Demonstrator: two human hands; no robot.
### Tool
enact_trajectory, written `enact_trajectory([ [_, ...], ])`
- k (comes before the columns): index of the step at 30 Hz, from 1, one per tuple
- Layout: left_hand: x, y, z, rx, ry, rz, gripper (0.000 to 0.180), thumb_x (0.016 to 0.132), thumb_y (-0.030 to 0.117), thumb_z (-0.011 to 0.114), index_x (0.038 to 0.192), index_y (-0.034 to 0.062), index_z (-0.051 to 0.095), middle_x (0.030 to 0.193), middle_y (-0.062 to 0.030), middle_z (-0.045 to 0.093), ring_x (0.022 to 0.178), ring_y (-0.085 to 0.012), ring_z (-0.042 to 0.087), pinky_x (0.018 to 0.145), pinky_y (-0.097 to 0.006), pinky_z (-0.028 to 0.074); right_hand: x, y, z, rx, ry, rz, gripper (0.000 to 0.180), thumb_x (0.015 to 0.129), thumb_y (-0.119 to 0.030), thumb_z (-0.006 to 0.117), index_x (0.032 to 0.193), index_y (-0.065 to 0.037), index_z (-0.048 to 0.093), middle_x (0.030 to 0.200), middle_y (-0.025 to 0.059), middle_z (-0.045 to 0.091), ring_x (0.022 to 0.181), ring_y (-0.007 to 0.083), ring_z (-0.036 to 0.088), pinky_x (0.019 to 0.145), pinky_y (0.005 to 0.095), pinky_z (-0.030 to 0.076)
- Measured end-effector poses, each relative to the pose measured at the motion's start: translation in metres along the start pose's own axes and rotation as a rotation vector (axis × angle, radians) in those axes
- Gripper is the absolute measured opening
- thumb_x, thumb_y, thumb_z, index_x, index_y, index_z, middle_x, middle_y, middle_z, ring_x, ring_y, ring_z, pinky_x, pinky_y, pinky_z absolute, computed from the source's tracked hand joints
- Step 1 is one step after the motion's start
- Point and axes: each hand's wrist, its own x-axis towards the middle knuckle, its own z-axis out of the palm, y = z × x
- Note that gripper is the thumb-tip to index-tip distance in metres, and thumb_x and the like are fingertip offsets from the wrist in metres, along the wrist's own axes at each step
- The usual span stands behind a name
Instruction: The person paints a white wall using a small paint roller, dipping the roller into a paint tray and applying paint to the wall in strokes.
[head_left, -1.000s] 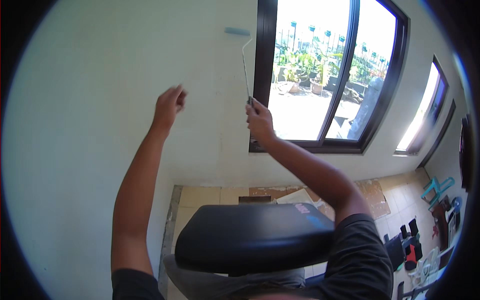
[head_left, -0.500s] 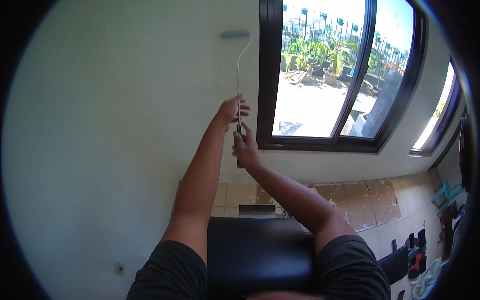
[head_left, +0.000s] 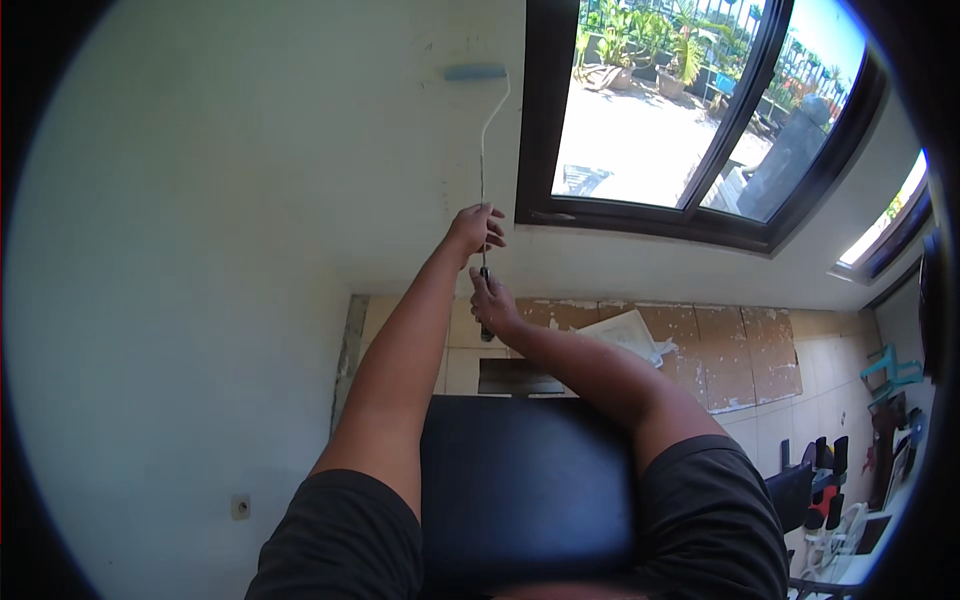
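A long-handled paint roller [head_left: 475, 72] with a grey-blue sleeve lies against the pale wall [head_left: 250, 180], just left of the window frame. Its bent wire frame runs down to a dark handle. My right hand [head_left: 495, 302] is wrapped around that handle. Higher up, my left hand [head_left: 477, 231] holds the metal shaft between thumb and palm, its fingers only loosely curled to the right. Both arms reach forward and up.
A dark-framed sliding window [head_left: 640, 215] fills the upper right. Below me is a black padded surface [head_left: 530, 480]. Paint-spotted cardboard [head_left: 725, 350] and a white tray [head_left: 622, 335] lie on the tiled floor. A turquoise chair [head_left: 890, 372] stands far right; a wall socket [head_left: 240, 507] sits lower left.
The view has tilted downward, so the window sits higher and more floor and the white tray show. The roller is lower on the wall beside the window, with both hands still on it.
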Motion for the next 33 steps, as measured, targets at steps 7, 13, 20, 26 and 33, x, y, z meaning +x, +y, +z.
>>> enact_trajectory([
  [7, 0.003, -0.052, 0.012, -0.118, 0.063, 0.042, 0.048, 0.106, 0.046, 0.036, 0.096, 0.0080, 0.064, 0.065, 0.0009, 0.052, 0.055, -0.0120, 0.056, 0.055, -0.029, 0.044, 0.012, 0.029, -0.008, 0.038, -0.131, 0.040, 0.036, 0.101, -0.044, 0.053, 0.094, -0.010, 0.045, 0.067, -0.0002, 0.046, 0.055, 0.0118, 0.047, 0.052, 0.0298, 0.042],
  [13, 0.010, -0.110, 0.020, -0.133, -0.093, -0.188, 0.053, 0.106, 0.053, 0.029, 0.102, 0.0073, 0.055, 0.061, 0.0026, 0.040, 0.052, -0.0106, 0.041, 0.052, -0.029, 0.041, 0.022, 0.053, -0.032, -0.159, -0.160, 0.448, 0.025, 0.099, -0.029, 0.054, 0.106, -0.005, 0.052, 0.076, 0.0077, 0.054, 0.067, 0.0220, 0.060, 0.064, 0.0365, 0.051],
  [20, 0.014, -0.129, 0.022, 0.151, 0.173, -0.230, 0.052, 0.105, 0.051, 0.036, 0.087, 0.0069, 0.058, 0.062, -0.0027, 0.046, 0.054, -0.0166, 0.047, 0.054, -0.034, 0.043, 0.016, 0.045, -0.026, -0.362, -0.337, 0.523, 0.045, 0.096, -0.041, 0.057, 0.119, -0.002, 0.052, 0.109, 0.0148, 0.064, 0.099, 0.0248, 0.066, 0.095, 0.0476, 0.049],
  [26, 0.039, -0.054, 0.009, 0.454, 0.542, 0.280, 0.063, 0.102, 0.050, 0.038, 0.081, -0.0031, 0.064, 0.086, -0.0277, 0.067, 0.081, -0.0467, 0.064, 0.074, -0.052, 0.050, 0.015, 0.024, -0.038, -0.584, -0.407, 0.396, 0.079, 0.081, -0.063, 0.069, 0.126, 0.000, 0.052, 0.108, 0.0155, 0.067, 0.104, 0.0262, 0.066, 0.093, 0.0436, 0.053],
  [33, 0.037, -0.070, -0.022, 0.564, 0.576, 0.250, 0.071, 0.102, 0.058, 0.034, 0.080, -0.0019, 0.066, 0.088, -0.0291, 0.067, 0.090, -0.0467, 0.065, 0.079, -0.053, 0.050, 0.026, 0.035, -0.086, -1.047, -0.610, 0.375, 0.075, 0.080, -0.065, 0.068, 0.116, 0.000, 0.065, 0.112, 0.0164, 0.070, 0.102, 0.0299, 0.068, 0.091, 0.0433, 0.053],
])
